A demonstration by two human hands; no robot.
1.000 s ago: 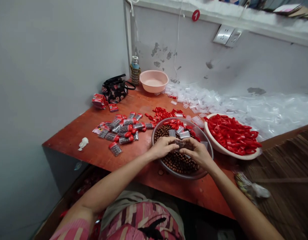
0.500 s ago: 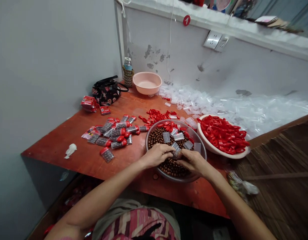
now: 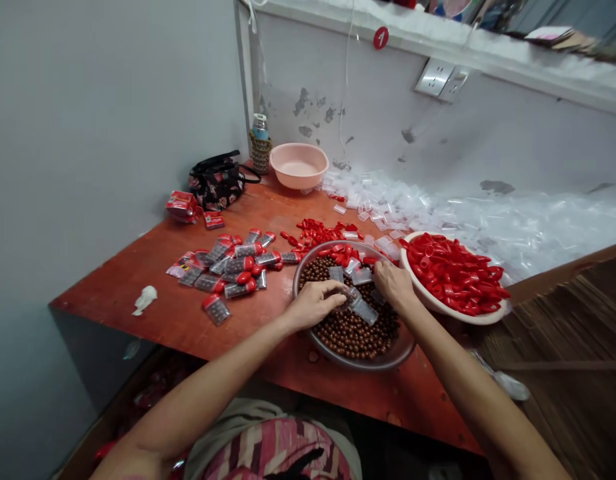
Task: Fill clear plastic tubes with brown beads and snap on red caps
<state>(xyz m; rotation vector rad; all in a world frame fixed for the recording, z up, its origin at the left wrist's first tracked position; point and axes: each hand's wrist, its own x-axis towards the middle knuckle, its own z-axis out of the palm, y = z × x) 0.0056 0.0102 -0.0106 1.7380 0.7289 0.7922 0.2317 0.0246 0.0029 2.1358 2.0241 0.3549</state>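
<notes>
A metal bowl holds many brown beads, with clear plastic cases and red caps lying on top. My left hand is over the bowl's left half, its thumb and fingers closed on a clear case. Another clear case lies just right of those fingertips. At the bowl's upper right rim is my right hand, fingers bent together near the red caps; what it holds, if anything, is hidden.
Filled red-capped cases lie left of the bowl. A white basin of red caps stands right. Behind are a pink basin, a floral bag and piled clear cases. Cardboard is at right.
My right hand has moved away from my left, up and right to the bowl's rim. The two hands were together over the bowl's middle. The view has shifted slightly.
</notes>
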